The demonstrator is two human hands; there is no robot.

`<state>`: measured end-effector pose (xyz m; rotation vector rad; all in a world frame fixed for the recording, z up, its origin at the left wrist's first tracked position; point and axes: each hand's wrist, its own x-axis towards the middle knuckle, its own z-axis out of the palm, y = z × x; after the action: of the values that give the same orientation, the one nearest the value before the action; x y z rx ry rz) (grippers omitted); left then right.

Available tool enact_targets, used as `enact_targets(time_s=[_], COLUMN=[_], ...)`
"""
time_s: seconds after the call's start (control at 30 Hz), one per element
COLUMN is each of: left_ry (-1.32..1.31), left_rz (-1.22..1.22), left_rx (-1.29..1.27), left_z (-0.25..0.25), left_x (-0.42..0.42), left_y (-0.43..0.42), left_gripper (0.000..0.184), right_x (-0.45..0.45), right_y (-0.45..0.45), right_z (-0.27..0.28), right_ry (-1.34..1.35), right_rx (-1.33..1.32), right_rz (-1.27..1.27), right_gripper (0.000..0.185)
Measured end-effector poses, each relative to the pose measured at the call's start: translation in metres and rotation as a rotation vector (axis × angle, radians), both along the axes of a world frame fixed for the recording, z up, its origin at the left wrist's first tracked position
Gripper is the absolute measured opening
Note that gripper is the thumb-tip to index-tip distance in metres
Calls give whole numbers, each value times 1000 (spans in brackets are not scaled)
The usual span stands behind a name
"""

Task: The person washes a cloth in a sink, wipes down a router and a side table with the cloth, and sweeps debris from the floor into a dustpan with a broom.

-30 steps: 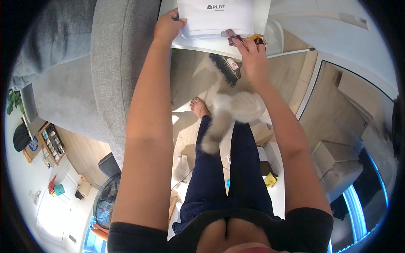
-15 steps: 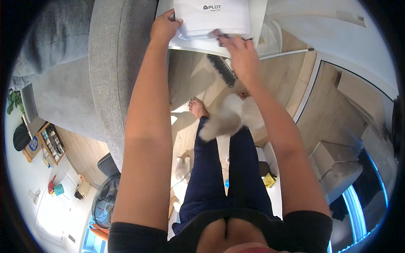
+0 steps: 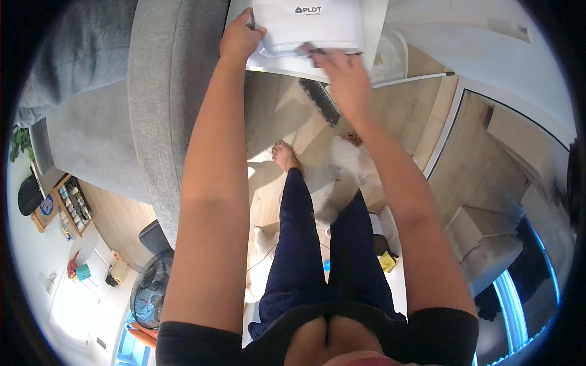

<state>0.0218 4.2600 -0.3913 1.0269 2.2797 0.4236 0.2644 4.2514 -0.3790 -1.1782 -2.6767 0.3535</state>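
Observation:
A white router point(image 3: 317, 30) with PLDT printed on it sits on a white surface point(image 3: 287, 68) at the top of the view. My left hand point(image 3: 239, 39) grips its left edge, thumb on the near side and fingers partly hidden. Along the router's near edge, my right hand point(image 3: 345, 76) is closed around a small dark brush-like object point(image 3: 308, 49) with a brownish tip. Its tip touches or nearly touches the router's lower left part; blur hides its exact kind.
A grey sofa point(image 3: 152, 91) stands close on the left. On the floor lies a broom head point(image 3: 320, 100). A blurred fluffy cat point(image 3: 342, 189) is at my legs, with another pale animal point(image 3: 262, 244) behind. A fan point(image 3: 149, 287) stands lower left.
My right hand has shifted slightly left along the router's near edge with the brush-like object. The cat's tail has swung right. My left hand stays on the router.

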Motion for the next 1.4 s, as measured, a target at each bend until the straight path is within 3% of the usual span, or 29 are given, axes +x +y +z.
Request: enact_targets(time_s=[0.1,0.2,0.23,0.33,0.47,0.53,0.73,0.9,1.03,1.13,1.2,1.27,1.4], left_ry=[61,49,50,5,-7,57,-44,-28,-30,-67,-61,-56,-93], left_rz=[-48,-44,-45,-63,-42,-62,-21,-22,-2,-4,-9,-13,-20], left_rx=[95,87,88,-25,-29,-65,-62,-74,-46,-29,-37,-48,-21], left_z=[-6,-11,-10,-12,-7,-4,-11,-2,-4,-7,-10,-14,-17], left_x=[1,0,-2,-5,-2,0,-3,1,2,-1,-3,-5,-6], left_y=[1,1,1,7,9,10,11,9,9,9,9,9,7], left_gripper=[69,70,70,68,68,69,69,69,70,70,70,70,69], right_x=[25,5,-9,-46,-21,9,77,80,58,40,33,28,22], right_y=[8,2,-5,-20,-9,4,39,50,37,27,22,17,9], right_z=[6,2,6,-16,2,-2,7,12,1,-9,-17,-25,-24], right_ry=[-117,-26,-78,-36,25,53,-201,-37,229,305,224,213,222], right_rx=[13,63,34,-128,-37,45,196,202,-60,-24,-105,69,52], right_rz=[-89,-16,25,-43,34,-43,-112,-136,-258,-281,-335,-309,-370], right_gripper=[43,35,44,41,41,31,35,44,38,38,39,41,43])
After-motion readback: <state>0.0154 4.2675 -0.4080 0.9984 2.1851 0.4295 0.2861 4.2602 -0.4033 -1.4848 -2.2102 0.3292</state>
